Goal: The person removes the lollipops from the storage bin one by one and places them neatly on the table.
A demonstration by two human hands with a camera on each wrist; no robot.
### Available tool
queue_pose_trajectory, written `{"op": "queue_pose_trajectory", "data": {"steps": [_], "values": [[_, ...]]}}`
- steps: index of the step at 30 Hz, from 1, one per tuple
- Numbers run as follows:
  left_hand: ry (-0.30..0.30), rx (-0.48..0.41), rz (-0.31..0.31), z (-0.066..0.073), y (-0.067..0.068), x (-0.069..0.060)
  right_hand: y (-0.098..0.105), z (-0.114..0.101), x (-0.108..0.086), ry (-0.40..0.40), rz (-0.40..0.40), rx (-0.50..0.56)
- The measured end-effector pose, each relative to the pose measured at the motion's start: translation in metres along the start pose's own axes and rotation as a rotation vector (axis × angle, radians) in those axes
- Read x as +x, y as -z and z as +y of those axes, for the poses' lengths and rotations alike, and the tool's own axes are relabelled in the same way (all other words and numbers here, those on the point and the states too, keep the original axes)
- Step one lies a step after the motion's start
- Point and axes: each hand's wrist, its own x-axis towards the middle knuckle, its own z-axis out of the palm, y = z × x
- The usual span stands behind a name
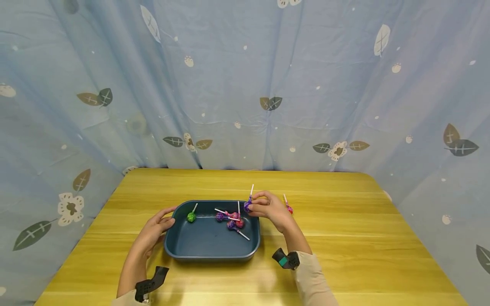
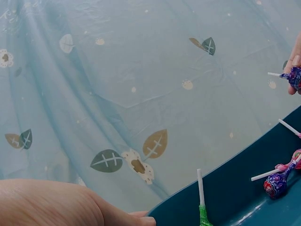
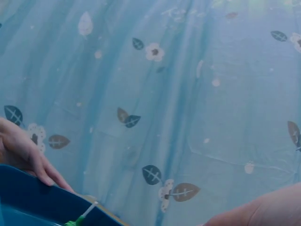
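My right hand (image 1: pixel 271 210) pinches a purple-wrapped lollipop (image 1: pixel 247 206) by its round head, above the tray's far right corner. Its white stick points up. The same lollipop (image 2: pixel 295 77) shows at the right edge of the left wrist view. At the tray's left side, my left hand (image 1: pixel 155 229) holds the rim, thumb over the edge. The dark blue tray (image 1: pixel 203 258) is a deep rectangle with rounded corners. Inside it, a green lollipop (image 1: pixel 191 217) leans near the far left corner. Several purple and pink lollipops (image 1: pixel 231 225) lie bunched toward the right.
A red-pink lollipop (image 1: pixel 289 209) lies on the table just beyond my right wrist. The wood-grain table (image 1: pixel 344 238) extends around the tray. Behind it hangs a blue curtain (image 1: pixel 237 85) with leaf and flower prints.
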Motion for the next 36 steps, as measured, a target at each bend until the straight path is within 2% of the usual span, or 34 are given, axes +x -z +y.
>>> {"op": "queue_pose_trajectory", "data": {"steps": [9, 27, 36], "values": [[0.011, 0.006, 0.001, 0.001, 0.000, 0.000, 0.016, 0.000, 0.000, 0.002, 0.044, -0.037], [0.008, 0.007, 0.001, 0.000, 0.000, 0.001, 0.035, 0.000, -0.001, -0.033, 0.119, 0.033], [0.012, 0.001, 0.004, -0.001, -0.001, 0.001, 0.052, -0.001, -0.005, -0.011, 0.179, 0.006]]}}
